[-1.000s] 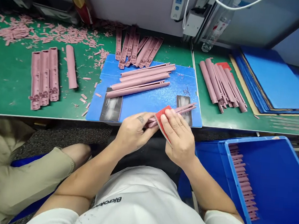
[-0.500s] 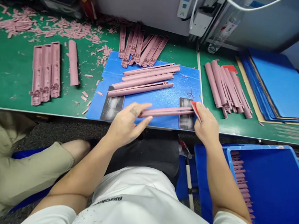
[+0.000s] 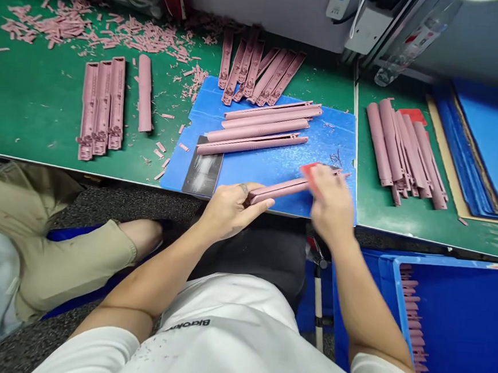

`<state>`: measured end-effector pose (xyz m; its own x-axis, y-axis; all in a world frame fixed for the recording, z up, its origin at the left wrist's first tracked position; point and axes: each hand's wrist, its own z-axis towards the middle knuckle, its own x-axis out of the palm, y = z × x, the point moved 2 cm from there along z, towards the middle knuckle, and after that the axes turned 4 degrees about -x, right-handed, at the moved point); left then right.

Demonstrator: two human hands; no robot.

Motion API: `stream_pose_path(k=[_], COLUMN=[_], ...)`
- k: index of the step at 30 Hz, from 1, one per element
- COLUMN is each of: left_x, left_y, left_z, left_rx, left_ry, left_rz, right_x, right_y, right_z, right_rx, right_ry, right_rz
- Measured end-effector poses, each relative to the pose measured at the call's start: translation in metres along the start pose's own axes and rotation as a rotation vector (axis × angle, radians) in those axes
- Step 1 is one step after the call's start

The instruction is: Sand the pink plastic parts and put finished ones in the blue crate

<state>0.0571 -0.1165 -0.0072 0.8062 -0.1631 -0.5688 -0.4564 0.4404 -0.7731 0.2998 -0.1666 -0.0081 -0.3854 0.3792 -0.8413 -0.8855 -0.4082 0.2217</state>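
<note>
Just right of the frame's center, a slotted pink part (image 3: 284, 188) slants up to the right over the front edge of a blue board (image 3: 327, 144). The left hand (image 3: 230, 211) grips its lower-left end between thumb and fingers. The right hand (image 3: 334, 207), blurred, has its fingers closed on a red pad (image 3: 312, 173) against the part's upper-right end.

Four similar pink pieces (image 3: 257, 128) lie on the board above the hands. On the green desk (image 3: 27, 100), pink scraps (image 3: 67, 25) spread across the upper left, and three open pink shells (image 3: 103, 106) lie below them. A pink stack (image 3: 402, 147) sits right of the board; a blue bin (image 3: 470, 330) fills the lower right.
</note>
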Motion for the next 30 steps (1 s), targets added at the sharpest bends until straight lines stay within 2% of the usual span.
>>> stream_pose_path(k=[2, 6, 9, 10, 13, 14, 16, 18, 20, 22, 24, 25, 27, 28, 30], left_x=[0.003, 0.004, 0.003, 0.002, 0.001, 0.0, 0.0, 0.0, 0.0, -0.001, -0.004, -0.005, -0.005, -0.005, -0.003], left_y=[0.0, -0.002, -0.001, -0.001, 0.0, 0.0, -0.001, -0.004, -0.009, -0.012, -0.011, -0.009, -0.002, 0.002, 0.009], left_z=[0.0, 0.001, 0.003, 0.004, 0.007, 0.008, 0.01, 0.011, 0.01, 0.007, 0.004, 0.004, 0.004, 0.005, 0.009], left_rx=[0.036, 0.173, 0.219, 0.244, 0.297, 0.303, 0.313, 0.342, 0.402, 0.464, 0.477, 0.45, 0.357, 0.305, 0.239], left_ry=[-0.057, -0.085, -0.112, -0.117, -0.084, -0.077, -0.075, -0.082, -0.092, -0.125, -0.148, -0.133, -0.06, -0.013, 0.085], left_rz=[0.02, 0.089, 0.159, 0.17, 0.215, 0.236, 0.27, 0.274, 0.257, 0.248, 0.247, 0.256, 0.294, 0.325, 0.387], right_x=[-0.004, -0.008, -0.01, -0.01, -0.008, -0.008, -0.012, -0.016, -0.015, -0.013, -0.012, -0.012, -0.013, -0.014, -0.015], right_y=[-0.021, -0.023, -0.025, -0.026, -0.029, -0.032, -0.036, -0.03, -0.016, -0.018, -0.049, -0.072, -0.115, -0.13, -0.146], right_z=[-0.001, 0.001, 0.005, 0.005, 0.004, 0.004, 0.003, 0.003, 0.002, 0.001, 0.001, -0.001, -0.006, -0.009, -0.017], right_rx=[0.103, 0.001, 0.141, 0.14, -0.035, -0.048, 0.047, 0.102, -0.025, -0.104, 0.075, 0.214, 0.376, 0.4, 0.381], right_ry=[0.023, 0.179, 0.121, 0.118, 0.179, 0.18, 0.114, 0.062, 0.129, 0.201, 0.195, 0.192, 0.214, 0.207, 0.124], right_rz=[-0.07, -0.031, -0.098, -0.092, 0.017, 0.03, -0.006, -0.019, 0.046, 0.078, 0.0, -0.05, -0.091, -0.094, -0.092])
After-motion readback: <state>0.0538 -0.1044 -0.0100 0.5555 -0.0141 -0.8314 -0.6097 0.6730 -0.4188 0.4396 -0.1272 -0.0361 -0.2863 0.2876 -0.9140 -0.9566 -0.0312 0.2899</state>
